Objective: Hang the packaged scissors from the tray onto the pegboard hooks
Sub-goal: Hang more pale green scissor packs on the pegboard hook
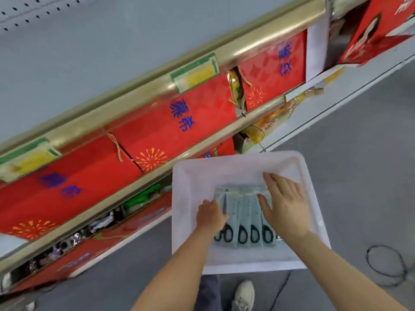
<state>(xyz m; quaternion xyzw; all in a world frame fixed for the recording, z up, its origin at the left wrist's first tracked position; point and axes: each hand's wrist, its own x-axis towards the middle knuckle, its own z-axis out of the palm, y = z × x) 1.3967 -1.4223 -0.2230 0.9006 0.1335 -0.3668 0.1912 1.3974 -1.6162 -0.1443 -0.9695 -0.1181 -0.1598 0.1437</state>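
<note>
Four or so pale-blue card packs of black-handled scissors lie side by side, overlapping like a fan, on the floor of the white shallow plastic tray, which sits low in the head view at about 5 o'clock. The handles point toward the person and the hang-tab ends point away, probably so each pack can be lifted and carried tab-first to a hook.

The left hand sits at the 9 o'clock edge of the fan with its fingers curled over the outermost pack; it seems to be gripping or steadying it, though the fingertips are hidden. The right hand lies flat with fingers spread at the 3 o'clock side, pressing on the packs rather than grasping, likely to hold the rest down while one is separated.

The grey perforated pegboard panel shows at 11 o'clock, well apart from the tray; no hooks can be made out on it. Between them run shelves of red printed gift boxes. No pack appears hung yet, so this looks like the start of picking one up.
</note>
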